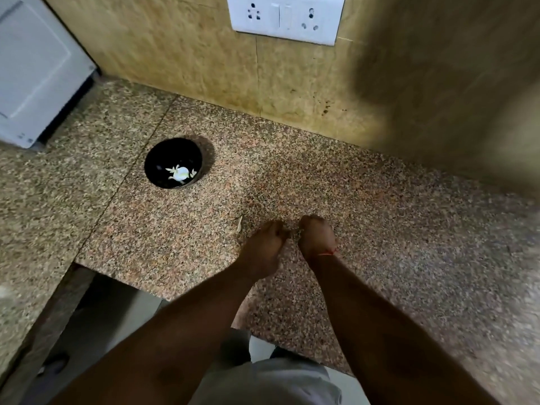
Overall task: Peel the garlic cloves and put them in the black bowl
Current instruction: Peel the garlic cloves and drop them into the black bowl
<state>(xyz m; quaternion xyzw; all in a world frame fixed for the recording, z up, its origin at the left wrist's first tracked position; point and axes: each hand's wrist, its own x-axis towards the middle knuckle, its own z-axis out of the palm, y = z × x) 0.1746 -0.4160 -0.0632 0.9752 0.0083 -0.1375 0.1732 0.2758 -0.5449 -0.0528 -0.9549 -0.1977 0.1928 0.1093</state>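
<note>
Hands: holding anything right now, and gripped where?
Cannot be told: left hand and right hand are curled close together over the counter; whatever sits between the fingertips is too small and blurred.

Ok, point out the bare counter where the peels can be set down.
Bare granite lies right of the black bowl up to the wall, and right of the right hand. It is crowded around both hands, the left hand beside a peel scrap.

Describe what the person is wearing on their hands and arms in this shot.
Both forearms are bare up to the bottom edge of the picture, with no sleeves in view. The right hand has a thin red thread tied around its wrist. The left hand shows no band, watch or glove. No rings can be made out on either hand, though the fingers are small and somewhat blurred.
</note>
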